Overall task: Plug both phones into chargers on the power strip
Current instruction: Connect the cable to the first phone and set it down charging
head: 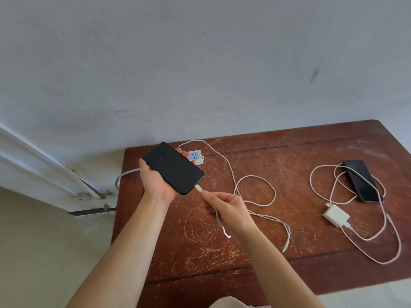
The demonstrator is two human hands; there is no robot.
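Note:
My left hand holds a black phone, screen up and dark, above the table's left end. My right hand pinches a white cable just behind its plug, which touches the phone's bottom edge. That cable loops over the table and runs back towards the white power strip, partly hidden behind the phone. A second black phone lies flat at the right, with a white charger brick and its coiled cable beside and over it.
The worn brown wooden table stands against a grey wall. A grey power cord drops off the table's left edge towards a white door frame. Pale floor lies to the left.

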